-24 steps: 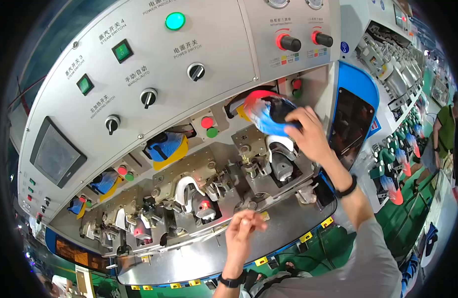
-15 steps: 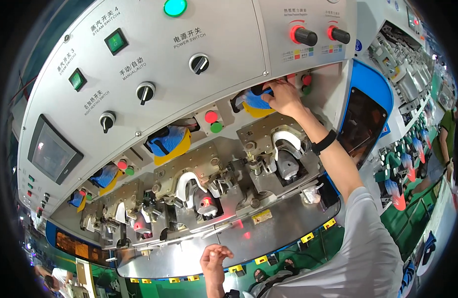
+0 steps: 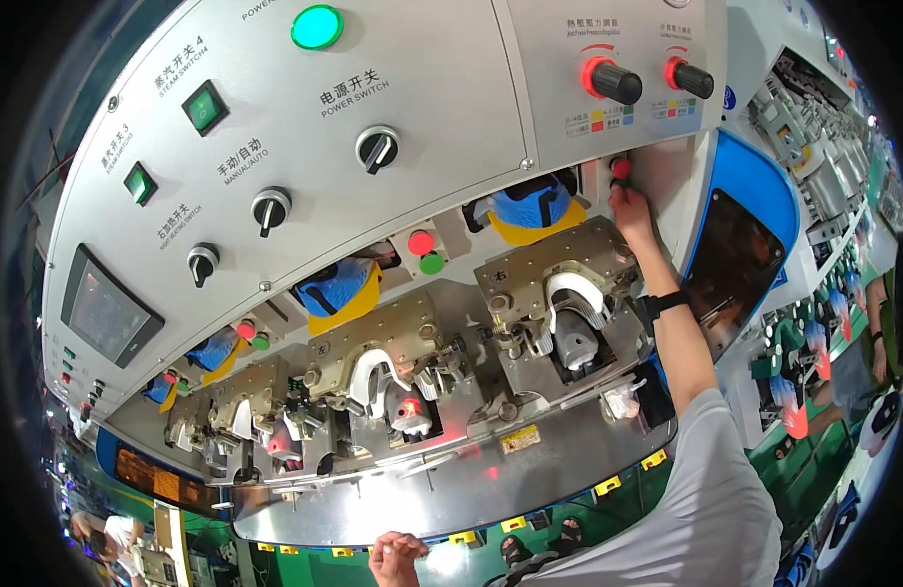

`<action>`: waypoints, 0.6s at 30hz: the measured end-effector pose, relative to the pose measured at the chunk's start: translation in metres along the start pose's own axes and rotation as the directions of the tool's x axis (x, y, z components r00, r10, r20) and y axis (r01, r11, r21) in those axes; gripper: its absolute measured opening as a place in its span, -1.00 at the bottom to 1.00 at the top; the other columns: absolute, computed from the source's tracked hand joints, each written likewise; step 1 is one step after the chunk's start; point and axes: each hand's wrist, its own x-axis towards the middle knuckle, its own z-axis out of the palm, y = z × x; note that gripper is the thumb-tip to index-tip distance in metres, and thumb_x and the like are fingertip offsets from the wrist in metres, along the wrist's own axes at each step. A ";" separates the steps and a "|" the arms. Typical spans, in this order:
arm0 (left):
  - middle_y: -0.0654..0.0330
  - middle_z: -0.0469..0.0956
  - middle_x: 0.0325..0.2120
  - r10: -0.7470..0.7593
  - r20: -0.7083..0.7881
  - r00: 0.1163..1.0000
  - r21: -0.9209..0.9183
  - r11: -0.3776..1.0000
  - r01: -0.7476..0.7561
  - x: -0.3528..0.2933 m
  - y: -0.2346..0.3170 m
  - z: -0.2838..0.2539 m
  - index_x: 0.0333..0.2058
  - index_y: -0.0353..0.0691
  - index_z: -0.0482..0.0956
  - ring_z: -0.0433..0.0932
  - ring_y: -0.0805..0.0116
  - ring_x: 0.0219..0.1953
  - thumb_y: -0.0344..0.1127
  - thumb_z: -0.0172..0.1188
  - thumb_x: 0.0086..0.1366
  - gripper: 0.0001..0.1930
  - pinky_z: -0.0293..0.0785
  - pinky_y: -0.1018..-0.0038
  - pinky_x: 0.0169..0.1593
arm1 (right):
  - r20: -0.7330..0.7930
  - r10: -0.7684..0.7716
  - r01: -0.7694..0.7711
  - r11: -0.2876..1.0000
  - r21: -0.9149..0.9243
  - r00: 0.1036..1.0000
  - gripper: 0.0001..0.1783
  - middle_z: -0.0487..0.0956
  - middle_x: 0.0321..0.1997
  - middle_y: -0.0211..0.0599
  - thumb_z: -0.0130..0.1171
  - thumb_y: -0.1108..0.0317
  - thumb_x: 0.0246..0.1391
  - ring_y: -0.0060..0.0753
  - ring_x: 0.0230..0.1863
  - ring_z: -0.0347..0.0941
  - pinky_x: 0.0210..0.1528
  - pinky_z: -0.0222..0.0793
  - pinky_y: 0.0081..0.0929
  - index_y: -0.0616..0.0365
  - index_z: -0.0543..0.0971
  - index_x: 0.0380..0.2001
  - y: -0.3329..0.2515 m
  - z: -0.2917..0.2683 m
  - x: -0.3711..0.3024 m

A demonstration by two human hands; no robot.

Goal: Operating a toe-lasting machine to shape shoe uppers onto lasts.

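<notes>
My right hand [image 3: 632, 213] reaches up to the button box at the machine's right end, its fingers drawn together just below a red button [image 3: 620, 168]. Whatever its fingertips touch is hidden by the hand. Left of it, a blue and yellow shoe upper [image 3: 530, 210] sits on a mould under the control panel. Below stands a metal clamp station with a white curved pad [image 3: 575, 284] and a bare grey heel form [image 3: 574, 344]. My left hand [image 3: 397, 558] hovers by the front edge of the metal table [image 3: 315, 514], fingers curled in, with nothing visible in them.
A grey control panel [image 3: 442, 59] with knobs and switches overhangs the stations. More blue and yellow uppers [image 3: 339, 293] sit leftward, beside red and green buttons [image 3: 431, 262]. A blue-framed housing [image 3: 755, 210] stands right. Racks of shoe parts [image 3: 789, 391] line the right; people are at both sides.
My right hand has left the blue and yellow upper and moved right to the button box. My left hand has dropped lower and slightly left. The view has shifted a little.
</notes>
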 end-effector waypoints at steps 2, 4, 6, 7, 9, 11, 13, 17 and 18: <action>0.05 0.46 -0.25 0.140 -0.006 0.990 -0.085 0.986 -0.140 -0.018 0.008 -0.009 -0.16 -0.33 0.41 0.45 0.13 -0.21 -0.25 -0.13 0.47 -0.75 0.47 0.18 -0.09 | 0.154 0.328 -0.339 0.939 0.051 0.932 -0.53 0.47 -0.63 -0.29 0.08 0.02 0.19 -0.39 -0.55 0.42 -0.44 0.31 -0.34 0.25 0.54 -0.54 -0.019 0.010 -0.012; 0.06 0.46 -0.28 0.095 -0.162 0.982 -0.096 0.989 -0.111 -0.029 0.014 -0.009 -0.17 -0.31 0.41 0.45 0.12 -0.20 -0.22 -0.14 0.47 -0.74 0.44 0.16 -0.06 | 0.223 0.372 -0.390 0.920 0.042 0.901 -0.55 0.47 -0.62 -0.29 0.10 0.04 0.18 -0.40 -0.53 0.43 -0.40 0.31 -0.37 0.26 0.56 -0.51 -0.038 0.004 -0.006; 0.02 0.45 -0.28 0.079 -0.139 0.987 -0.126 0.987 -0.097 -0.030 0.016 -0.022 -0.18 -0.34 0.41 0.44 0.09 -0.20 -0.20 -0.15 0.47 -0.71 0.43 0.13 -0.06 | 0.288 0.388 -0.416 0.909 0.038 0.875 -0.58 0.48 -0.62 -0.29 0.12 0.06 0.16 -0.40 -0.50 0.44 -0.37 0.32 -0.40 0.26 0.58 -0.48 -0.055 0.001 -0.006; 0.02 0.45 -0.28 0.090 -0.164 0.982 -0.131 0.985 -0.112 -0.032 0.018 -0.030 -0.18 -0.34 0.41 0.44 0.09 -0.20 -0.20 -0.15 0.47 -0.71 0.43 0.13 -0.06 | 0.196 0.263 -0.261 0.965 -0.038 0.945 -0.61 0.49 -0.61 -0.32 0.12 0.09 0.16 -0.46 -0.50 0.42 -0.38 0.30 -0.46 0.25 0.60 -0.44 -0.063 0.010 -0.021; 0.15 0.49 -0.45 0.222 -0.141 0.965 -0.125 0.963 -0.239 -0.037 0.023 -0.051 -0.21 -0.34 0.47 0.54 0.20 -0.40 -0.11 0.12 0.36 -0.67 0.52 0.28 -0.29 | 0.112 0.120 -0.117 0.993 -0.033 0.986 -0.66 0.52 -0.58 -0.39 0.13 0.12 0.17 -0.60 -0.51 0.35 -0.43 0.24 -0.57 0.22 0.64 -0.36 -0.085 0.022 -0.065; 0.04 0.54 -0.42 0.214 -0.227 0.950 -0.082 0.968 -0.237 -0.053 0.030 -0.083 -0.23 -0.41 0.47 0.52 0.21 -0.39 -0.07 0.17 0.31 -0.59 0.53 0.21 -0.22 | 0.178 0.180 -0.226 0.929 0.291 0.967 -0.69 0.55 -0.48 -0.54 0.14 0.14 0.20 -0.75 -0.51 0.26 -0.48 0.13 -0.66 0.18 0.65 -0.33 -0.156 0.040 -0.151; 0.01 0.56 -0.38 0.171 -0.164 0.971 -0.135 0.972 -0.194 -0.052 0.036 -0.102 -0.19 -0.41 0.46 0.56 0.17 -0.36 -0.16 0.14 0.34 -0.66 0.52 0.26 -0.18 | 0.251 0.247 -0.326 0.876 0.355 0.936 -0.74 0.48 -0.51 -0.62 0.15 0.20 0.23 -0.83 -0.56 0.15 -0.54 -0.03 -0.73 0.17 0.64 -0.36 -0.210 0.021 -0.211; 0.02 0.57 -0.38 0.216 -0.082 0.973 -0.244 0.942 -0.229 -0.057 0.050 -0.168 -0.16 -0.35 0.48 0.57 0.22 -0.31 -0.16 0.12 0.37 -0.69 0.49 0.35 -0.16 | 0.446 0.178 -0.364 0.853 0.374 0.877 -0.74 0.36 -0.64 -0.62 0.13 0.27 0.23 -0.84 -0.64 0.10 -0.63 -0.11 -0.70 0.23 0.59 -0.45 -0.264 0.088 -0.325; 0.01 0.57 -0.38 0.230 -0.078 0.970 -0.242 0.940 -0.242 -0.064 0.054 -0.194 -0.15 -0.34 0.49 0.57 0.24 -0.31 -0.15 0.12 0.37 -0.69 0.49 0.37 -0.17 | 0.535 0.128 -0.383 0.833 0.400 0.835 -0.73 0.36 -0.65 -0.60 0.13 0.28 0.22 -0.83 -0.64 0.12 -0.62 -0.07 -0.70 0.25 0.60 -0.46 -0.287 0.116 -0.357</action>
